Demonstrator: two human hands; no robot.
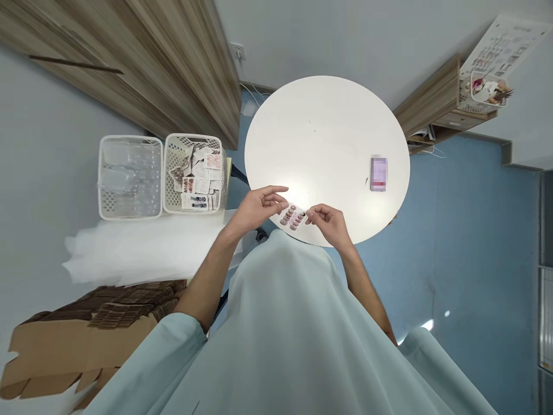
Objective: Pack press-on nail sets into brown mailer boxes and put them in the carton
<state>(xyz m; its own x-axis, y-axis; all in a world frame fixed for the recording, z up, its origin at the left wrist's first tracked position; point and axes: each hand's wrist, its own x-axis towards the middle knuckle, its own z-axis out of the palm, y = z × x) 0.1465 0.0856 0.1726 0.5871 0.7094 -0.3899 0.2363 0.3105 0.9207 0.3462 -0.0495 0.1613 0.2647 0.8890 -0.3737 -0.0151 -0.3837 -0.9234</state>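
A small white card of patterned press-on nails [293, 218] is held over the near edge of the round white table [324, 115]. My left hand [261, 207] pinches the card's left end between thumb and fingers, with the index finger stretched out above it. At the card's right end, my right hand [329, 223] grips the corner with thumb and forefinger. Rows of pink and checked nails face up between the two hands.
A purple box [379, 174], partly blurred, lies on the table's right side. Left of the table stand a basket of nail cards [193, 138] and a basket of clear plastic packs [131, 138]. White sheeting [142, 248] and folded cardboard boxes [82, 346] lie nearer. A wooden cabinet [173, 63] rises behind.
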